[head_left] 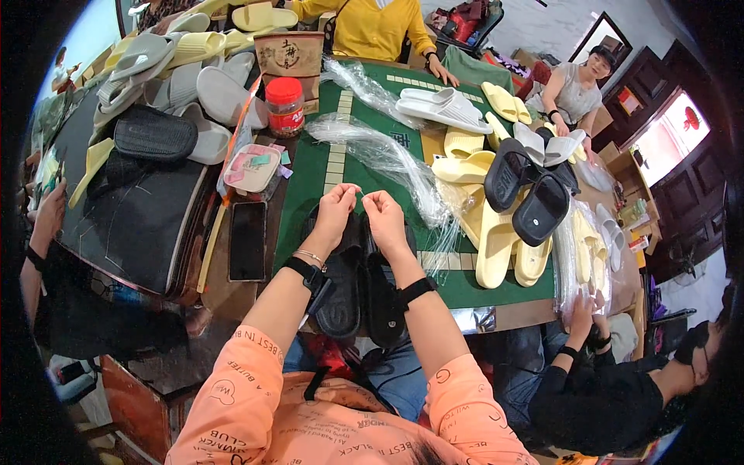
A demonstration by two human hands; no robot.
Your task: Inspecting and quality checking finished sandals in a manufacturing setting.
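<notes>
Just above a pair of black slide sandals [339,298], my left hand [335,217] and my right hand [385,219] are close together. The fingertips of each are pinched, and whatever lies between them is too small to make out. My wrists and forearms partly cover the sandals, which lie side by side at the near edge of the green mat [298,186]. Clear plastic sleeves [380,151] stretch across the mat beyond my hands. A small pink-rimmed tub [253,168] with coloured bits on it stands left of them.
Left are a phone [248,242], a red-lidded jar [284,108] and a heap of grey and cream slides [225,97]. Cream slides [496,248] and black slides [540,203] are piled right. People sit around the table; one at right handles bagged slides [587,248].
</notes>
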